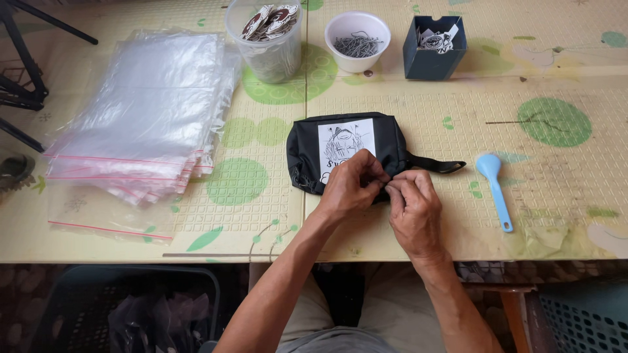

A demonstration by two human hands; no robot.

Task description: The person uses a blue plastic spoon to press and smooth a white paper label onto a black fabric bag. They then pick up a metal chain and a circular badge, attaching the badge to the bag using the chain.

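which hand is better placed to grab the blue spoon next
Right, probably. The right hand sits at the black pouch edge on the blue spoon side; the left hand would have to cross over it.

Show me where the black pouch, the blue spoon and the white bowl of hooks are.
black pouch (304, 147): head view, left fabric side.
blue spoon (488, 165): head view, its bowl.
white bowl of hooks (340, 25): head view, left rim.

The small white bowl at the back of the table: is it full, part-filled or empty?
Part-filled. The white bowl holds a low heap of small metal hooks, with bare inner wall showing above them.
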